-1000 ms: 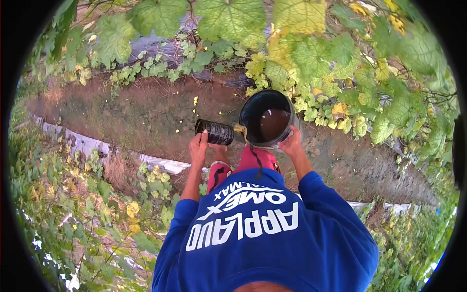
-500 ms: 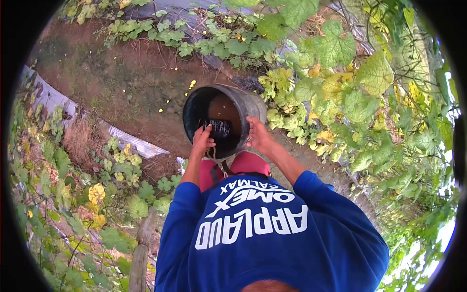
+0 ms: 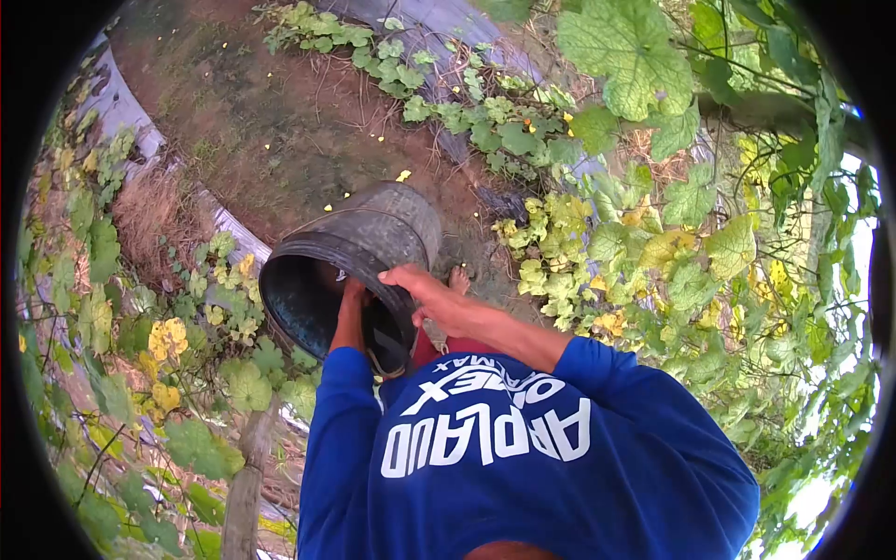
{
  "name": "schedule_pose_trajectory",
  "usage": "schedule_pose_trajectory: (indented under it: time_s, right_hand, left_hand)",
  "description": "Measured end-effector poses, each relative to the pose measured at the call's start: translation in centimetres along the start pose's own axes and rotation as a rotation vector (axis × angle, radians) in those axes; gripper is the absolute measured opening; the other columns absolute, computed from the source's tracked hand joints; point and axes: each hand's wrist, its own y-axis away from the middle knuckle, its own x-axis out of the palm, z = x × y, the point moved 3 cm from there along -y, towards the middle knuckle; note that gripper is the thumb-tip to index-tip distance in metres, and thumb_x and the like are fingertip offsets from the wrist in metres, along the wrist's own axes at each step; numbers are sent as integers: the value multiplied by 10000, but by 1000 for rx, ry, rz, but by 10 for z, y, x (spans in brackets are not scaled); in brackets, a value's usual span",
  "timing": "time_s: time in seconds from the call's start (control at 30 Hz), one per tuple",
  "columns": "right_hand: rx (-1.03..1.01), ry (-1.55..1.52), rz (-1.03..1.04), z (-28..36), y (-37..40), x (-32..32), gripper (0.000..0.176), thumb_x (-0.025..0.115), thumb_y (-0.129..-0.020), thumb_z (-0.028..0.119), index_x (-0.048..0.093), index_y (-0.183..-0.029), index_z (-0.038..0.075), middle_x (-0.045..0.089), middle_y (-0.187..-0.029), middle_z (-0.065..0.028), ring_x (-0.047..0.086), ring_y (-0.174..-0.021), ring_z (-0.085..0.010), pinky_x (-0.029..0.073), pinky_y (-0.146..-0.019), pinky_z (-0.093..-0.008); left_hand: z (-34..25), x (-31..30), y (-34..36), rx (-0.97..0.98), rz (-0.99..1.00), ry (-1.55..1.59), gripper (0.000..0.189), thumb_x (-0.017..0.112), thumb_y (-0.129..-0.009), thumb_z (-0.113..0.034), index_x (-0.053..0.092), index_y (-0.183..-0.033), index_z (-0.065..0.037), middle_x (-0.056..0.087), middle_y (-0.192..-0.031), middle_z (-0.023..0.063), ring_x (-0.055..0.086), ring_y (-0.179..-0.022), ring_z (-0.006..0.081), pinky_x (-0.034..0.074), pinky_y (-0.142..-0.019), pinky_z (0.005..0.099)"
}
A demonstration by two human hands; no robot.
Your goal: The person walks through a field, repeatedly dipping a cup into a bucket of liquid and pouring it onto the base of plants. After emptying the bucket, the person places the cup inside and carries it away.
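Observation:
A dark, worn bucket (image 3: pixel 378 219) lies tipped over toward me, its mouth facing down and left. My right hand (image 3: pixel 425 291) grips its rim on the right side, with the thumb and fingers over the edge. My left hand (image 3: pixel 355 291) reaches inside through the mouth. Its fingers are lost in the shade of the bucket, and I cannot tell what they hold. A small pale glint shows by the left fingertips. The black object seen inside earlier is hidden now.
A dirt path (image 3: pixel 252 121) with scattered yellow petals runs ahead. Plastic sheeting (image 3: pixel 131 103) edges it on the left, and more sheeting (image 3: pixel 448 28) lies at the top. Leafy vines (image 3: pixel 691 196) crowd the right. A wooden post (image 3: pixel 245 495) stands at lower left. A bare foot (image 3: pixel 459 280) shows beside the bucket.
The bucket has tipped further and swung left, its mouth now turned toward me. My left hand has gone deeper inside, and my right hand has moved left with the rim.

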Motion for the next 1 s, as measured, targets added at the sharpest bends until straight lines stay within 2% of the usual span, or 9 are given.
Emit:
schedule_pose_trajectory:
  time_s: [0.03, 0.27, 0.33, 0.47, 0.63, 0.8, 0.83, 0.93, 1.0]
  right_hand:
    - [87, -11, 79, -2, -8, 5, 645, 586, -820, 579, 465, -1253, 117, 410, -1304, -62, 430, -1002, -145, 393, -632, -297]
    - [137, 157, 120, 4, -34, 47, 679, 582, -814, 595, 470, -1243, 81, 422, -1308, -85, 427, -1015, -164, 410, -640, -302]
    - [39, 219, 54, 9, -36, 55, 608, 559, -772, 640, 508, -834, 37, 418, -817, -40, 411, -628, -132, 306, -467, -285]
    - [39, 254, 49, 13, -35, 61, 550, 554, -780, 625, 450, -718, 88, 362, -718, -4, 357, -538, -115, 267, -437, -289]
    - [178, 186, 1, 14, -36, 57, 617, 578, -763, 629, 512, -966, 50, 435, -942, -35, 429, -764, -129, 343, -559, -282]
    - [184, 121, 56, 29, -42, 47, 671, 568, -775, 630, 504, -1158, 82, 452, -1083, -32, 423, -857, -133, 369, -631, -274]
    - [190, 103, 64, 32, -46, 43, 641, 554, -796, 618, 511, -1180, 106, 462, -1094, -27, 427, -853, -131, 371, -631, -266]
    - [103, 46, 193, 46, -58, 29, 555, 525, -843, 579, 516, -1208, 161, 482, -1097, 3, 436, -869, -119, 367, -628, -252]
    - [77, 74, 271, 65, -67, 26, 467, 506, -873, 539, 545, -1185, 194, 522, -1021, 30, 458, -838, -103, 366, -621, -248]
  left_hand:
    - [-6, -1, 4, 13, 3, 17, 357, 677, -831, -287, 622, -1127, -95, 652, -1039, 77, 663, -889, 248, 564, -677, 397]
    - [-15, -35, 5, 93, -15, 69, 376, 664, -834, -306, 626, -1137, -87, 653, -1075, 108, 656, -934, 279, 553, -725, 419]
    - [-9, -42, 4, 109, -26, 65, 382, 661, -834, -312, 627, -1140, -85, 653, -1086, 117, 654, -947, 287, 550, -739, 426]
    - [0, -52, 0, 154, -51, 36, 394, 653, -836, -323, 630, -1145, -81, 653, -1107, 135, 650, -973, 305, 544, -766, 439]
    - [5, -57, -14, 296, -103, -172, 409, 644, -837, -336, 633, -1153, -76, 654, -1133, 157, 645, -1005, 327, 536, -800, 455]
    - [-13, -49, -30, 672, -239, -811, 425, 635, -839, -350, 636, -1160, -71, 654, -1160, 179, 640, -1037, 349, 528, -834, 471]
    - [-48, -10, 11, 710, -261, -930, 358, 658, -800, -281, 677, -1064, -40, 656, -1083, 229, 626, -1022, 386, 519, -830, 460]
    - [-108, 38, 63, 683, -276, -1352, 321, 648, -812, -291, 699, -1005, -40, 678, -950, 224, 647, -927, 405, 518, -805, 476]
    - [-140, 66, 82, 741, -309, -1429, 264, 634, -823, -255, 693, -929, -20, 659, -845, 249, 642, -825, 435, 518, -730, 500]
